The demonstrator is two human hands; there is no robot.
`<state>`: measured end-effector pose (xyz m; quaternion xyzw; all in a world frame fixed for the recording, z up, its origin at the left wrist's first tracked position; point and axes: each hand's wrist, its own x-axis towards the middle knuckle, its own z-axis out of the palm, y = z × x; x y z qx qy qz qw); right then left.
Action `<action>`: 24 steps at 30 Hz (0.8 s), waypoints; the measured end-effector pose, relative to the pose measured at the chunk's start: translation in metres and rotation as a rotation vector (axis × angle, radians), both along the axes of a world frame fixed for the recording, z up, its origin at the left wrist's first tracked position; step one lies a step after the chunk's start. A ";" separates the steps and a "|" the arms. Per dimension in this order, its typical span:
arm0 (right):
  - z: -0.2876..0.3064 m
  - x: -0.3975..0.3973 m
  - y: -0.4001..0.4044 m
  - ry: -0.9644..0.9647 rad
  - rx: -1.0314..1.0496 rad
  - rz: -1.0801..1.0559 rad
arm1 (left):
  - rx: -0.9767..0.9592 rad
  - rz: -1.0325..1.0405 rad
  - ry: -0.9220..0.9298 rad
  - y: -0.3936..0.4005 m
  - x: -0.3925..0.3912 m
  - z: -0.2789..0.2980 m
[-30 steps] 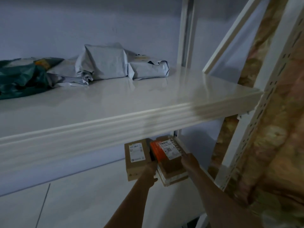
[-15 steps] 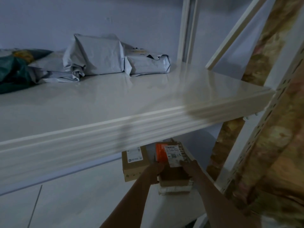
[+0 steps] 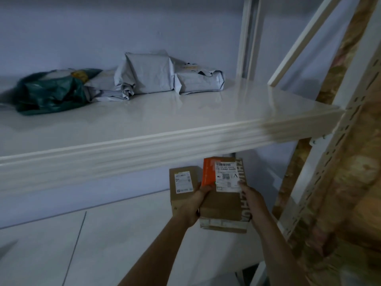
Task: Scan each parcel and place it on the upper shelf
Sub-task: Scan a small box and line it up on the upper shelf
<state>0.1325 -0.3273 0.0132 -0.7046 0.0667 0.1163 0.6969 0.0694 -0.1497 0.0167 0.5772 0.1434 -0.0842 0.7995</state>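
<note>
Head view, left to right: one dark green plastic bag parcel point(image 3: 49, 92) lies at the far left of the glossy white upper shelf point(image 3: 185, 120), and at least three grey plastic mailer parcels point(image 3: 148, 76) lie just beside it along the back; how many exactly I cannot tell. Below the shelf edge, one plain brown cardboard box with a small white label point(image 3: 182, 182) rests on the white lower shelf point(image 3: 103, 244), beyond the left hand's fingers and partly behind them. The left hand point(image 3: 192, 205) grips the left edge of the brown cardboard parcel with an orange panel and a white barcode label point(image 3: 224, 195), fingers curled shut on it, thumb near the orange panel. This parcel's long axis runs away from the person, its labelled end pointing up toward the underside of the upper shelf, label face turned to the camera. It sits between the two hands, touching both, just right of the plain box. The right hand point(image 3: 250, 198) clamps its right edge, fingertips point(image 3: 243, 185) at the label's lower right corner. At the far right stands one white perforated shelf upright point(image 3: 338, 157).
</note>
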 end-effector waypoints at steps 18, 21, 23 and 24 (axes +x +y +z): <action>0.032 -0.204 0.184 -0.081 0.222 0.391 | 0.125 0.410 -0.027 0.158 -0.243 0.046; 0.020 -0.261 0.233 -0.081 0.239 0.526 | 0.130 0.546 -0.001 0.203 -0.311 0.038; 0.012 -0.295 0.266 -0.039 0.291 0.612 | 0.144 0.607 0.016 0.231 -0.354 0.034; 0.009 -0.311 0.280 -0.023 0.304 0.656 | 0.151 0.627 0.031 0.244 -0.375 0.032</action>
